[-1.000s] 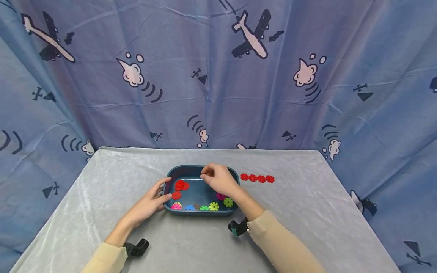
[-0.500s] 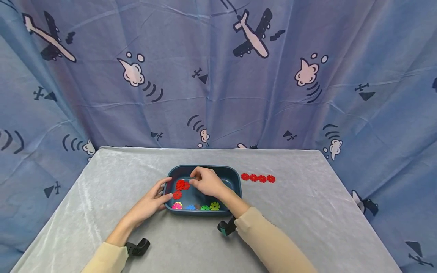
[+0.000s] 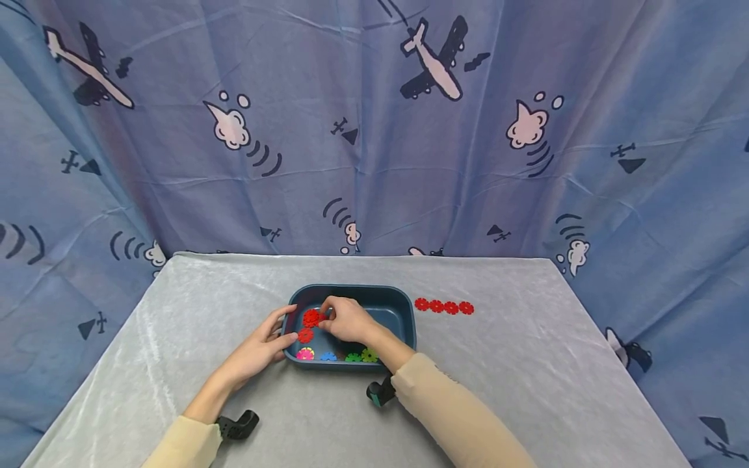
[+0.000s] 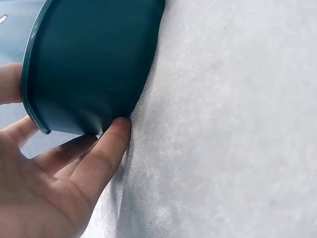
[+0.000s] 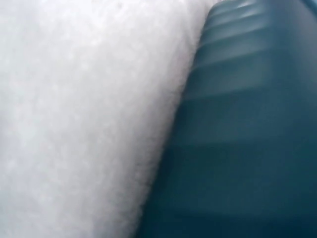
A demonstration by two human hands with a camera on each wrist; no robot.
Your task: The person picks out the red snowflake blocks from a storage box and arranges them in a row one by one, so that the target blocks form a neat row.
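In the head view a dark teal plastic tray (image 3: pixel 351 365) stands on the cloth-covered table. My left hand (image 3: pixel 257 351) holds its left end, the thumb over the rim and the other fingers against the outer wall, as the left wrist view also shows. Inside the tray my right hand (image 3: pixel 350 321) has its thumb and index finger on a red notched plastic disc (image 3: pixel 322 319), pinching its edge. Beside it lie overlapping red discs (image 3: pixel 311 318) and a single red disc (image 3: pixel 305 335). The right wrist view shows only the tray's outer wall (image 5: pixel 233 148) and cloth.
Along the tray's near side lie a pink-and-yellow disc (image 3: pixel 305 353), a blue disc (image 3: pixel 328 357), a green disc (image 3: pixel 353 357) and a yellow-green disc (image 3: pixel 369 355). Several red discs (image 3: pixel 443 306) form a row right of the tray. A patterned curtain (image 3: pixel 374 130) hangs behind the table.
My right hand has moved left and down inside the tray, from its middle to the red discs. The left hand has kept its place on the tray's left end.
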